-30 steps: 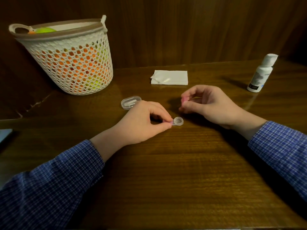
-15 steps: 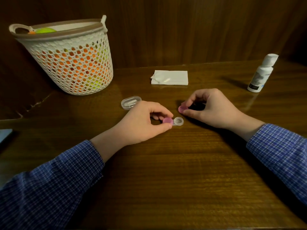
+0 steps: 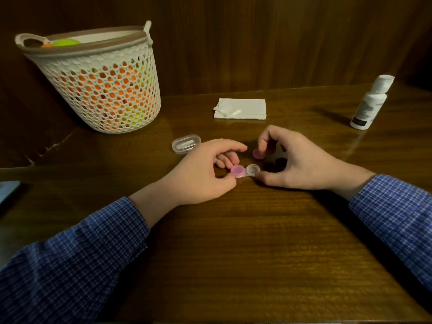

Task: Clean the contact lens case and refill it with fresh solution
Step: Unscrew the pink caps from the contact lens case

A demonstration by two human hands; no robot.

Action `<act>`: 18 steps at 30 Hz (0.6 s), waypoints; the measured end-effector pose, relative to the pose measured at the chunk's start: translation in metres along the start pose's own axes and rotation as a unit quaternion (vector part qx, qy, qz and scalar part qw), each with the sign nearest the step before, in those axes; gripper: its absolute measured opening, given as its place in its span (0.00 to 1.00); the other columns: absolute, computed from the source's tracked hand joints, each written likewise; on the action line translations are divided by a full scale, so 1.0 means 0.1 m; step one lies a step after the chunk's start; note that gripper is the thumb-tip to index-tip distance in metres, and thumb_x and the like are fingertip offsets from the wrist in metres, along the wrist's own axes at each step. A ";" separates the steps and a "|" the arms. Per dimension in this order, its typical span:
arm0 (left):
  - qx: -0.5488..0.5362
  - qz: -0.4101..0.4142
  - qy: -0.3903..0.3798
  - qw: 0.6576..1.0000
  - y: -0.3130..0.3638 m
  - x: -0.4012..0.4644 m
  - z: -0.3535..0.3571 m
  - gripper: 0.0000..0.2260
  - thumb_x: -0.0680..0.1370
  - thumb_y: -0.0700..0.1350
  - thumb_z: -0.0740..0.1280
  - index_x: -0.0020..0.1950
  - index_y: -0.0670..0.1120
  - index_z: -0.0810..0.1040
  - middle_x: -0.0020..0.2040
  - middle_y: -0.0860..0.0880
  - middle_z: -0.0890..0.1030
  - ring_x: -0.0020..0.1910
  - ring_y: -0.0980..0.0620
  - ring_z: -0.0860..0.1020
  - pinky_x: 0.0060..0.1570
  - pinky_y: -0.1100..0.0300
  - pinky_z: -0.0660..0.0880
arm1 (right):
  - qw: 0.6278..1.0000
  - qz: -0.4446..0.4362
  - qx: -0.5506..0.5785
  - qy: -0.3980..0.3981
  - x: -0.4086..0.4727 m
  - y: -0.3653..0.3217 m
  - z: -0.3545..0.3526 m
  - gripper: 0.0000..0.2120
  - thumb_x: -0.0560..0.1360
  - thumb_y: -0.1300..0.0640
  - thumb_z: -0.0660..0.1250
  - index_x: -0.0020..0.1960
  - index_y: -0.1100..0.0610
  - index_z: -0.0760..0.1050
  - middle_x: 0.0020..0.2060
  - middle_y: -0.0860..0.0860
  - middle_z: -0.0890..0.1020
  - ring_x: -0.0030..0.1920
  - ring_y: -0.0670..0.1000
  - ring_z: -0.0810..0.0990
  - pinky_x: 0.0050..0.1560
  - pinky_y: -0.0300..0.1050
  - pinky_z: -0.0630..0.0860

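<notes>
One cap [image 3: 258, 154] is off, pinched in your right hand [image 3: 301, 162]; your left hand [image 3: 205, 174] pinches the case [image 3: 245, 171], its other cap on; cleaning and refilling remain.

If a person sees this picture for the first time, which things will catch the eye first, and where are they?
First come the two hands at the middle of the wooden table: the left hand pinches the contact lens case at its pink-capped side, while the right hand holds the other pink cap just behind the open well. Next is the white lattice basket at the far left, glowing orange and green inside.
</notes>
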State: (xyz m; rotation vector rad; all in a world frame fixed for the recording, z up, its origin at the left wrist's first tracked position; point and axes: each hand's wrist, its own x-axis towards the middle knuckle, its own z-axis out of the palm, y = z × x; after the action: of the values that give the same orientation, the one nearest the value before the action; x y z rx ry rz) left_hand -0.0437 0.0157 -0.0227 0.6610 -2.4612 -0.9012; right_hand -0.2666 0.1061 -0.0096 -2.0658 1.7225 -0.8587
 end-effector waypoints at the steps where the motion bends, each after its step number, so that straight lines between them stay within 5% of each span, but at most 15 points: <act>1: 0.000 -0.001 -0.002 1.000 0.00 0.00 0.00 0.28 0.74 0.36 0.73 0.72 0.53 0.75 0.53 0.57 0.81 0.54 0.60 0.80 0.54 0.66 0.79 | 1.000 0.000 0.001 0.001 0.00 0.00 0.00 0.20 0.65 0.46 0.77 0.51 0.48 0.74 0.50 0.45 0.81 0.53 0.47 0.82 0.51 0.51 0.83; 9: 0.014 0.013 0.010 1.000 -0.03 0.01 0.02 0.26 0.75 0.31 0.69 0.70 0.52 0.76 0.52 0.56 0.82 0.53 0.60 0.81 0.54 0.67 0.79 | 1.000 0.013 0.025 0.011 0.01 0.05 0.01 0.15 0.66 0.47 0.76 0.48 0.47 0.74 0.44 0.46 0.84 0.53 0.39 0.84 0.52 0.45 0.85; 18: 0.012 0.018 0.022 1.000 -0.02 0.02 0.03 0.23 0.77 0.35 0.72 0.68 0.53 0.77 0.50 0.57 0.82 0.51 0.60 0.81 0.52 0.67 0.78 | 0.998 -0.018 0.042 0.033 0.01 0.04 0.07 0.09 0.71 0.56 0.76 0.48 0.52 0.78 0.43 0.46 0.85 0.50 0.45 0.85 0.56 0.48 0.81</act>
State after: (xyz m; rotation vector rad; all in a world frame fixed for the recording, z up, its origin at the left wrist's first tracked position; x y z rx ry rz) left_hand -0.0462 0.0145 -0.0252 0.6360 -2.4400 -0.8357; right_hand -0.2654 0.1032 -0.0171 -2.0403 1.6565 -1.0034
